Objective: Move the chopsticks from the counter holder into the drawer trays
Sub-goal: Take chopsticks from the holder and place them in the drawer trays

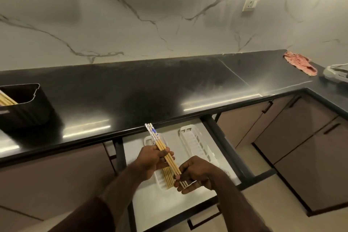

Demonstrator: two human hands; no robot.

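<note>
A small bundle of bamboo chopsticks [162,146] with white-and-blue patterned tops is held over the open drawer [224,167]. My left hand [150,160] grips the bundle near its middle. My right hand [195,174] pinches its thin lower ends. Directly under the bundle, the left white tray [160,182] holds several chopsticks lying lengthwise. The right white tray [194,141] looks empty. At the far left of the counter stands the black holder [24,107], with more chopsticks [6,99] leaning inside it.
The black counter [150,90] runs along a marble wall with a socket [250,3]. A red-striped cloth [299,63] and a white object [337,74] lie at the far right. Brown cabinet doors [293,137] flank the drawer.
</note>
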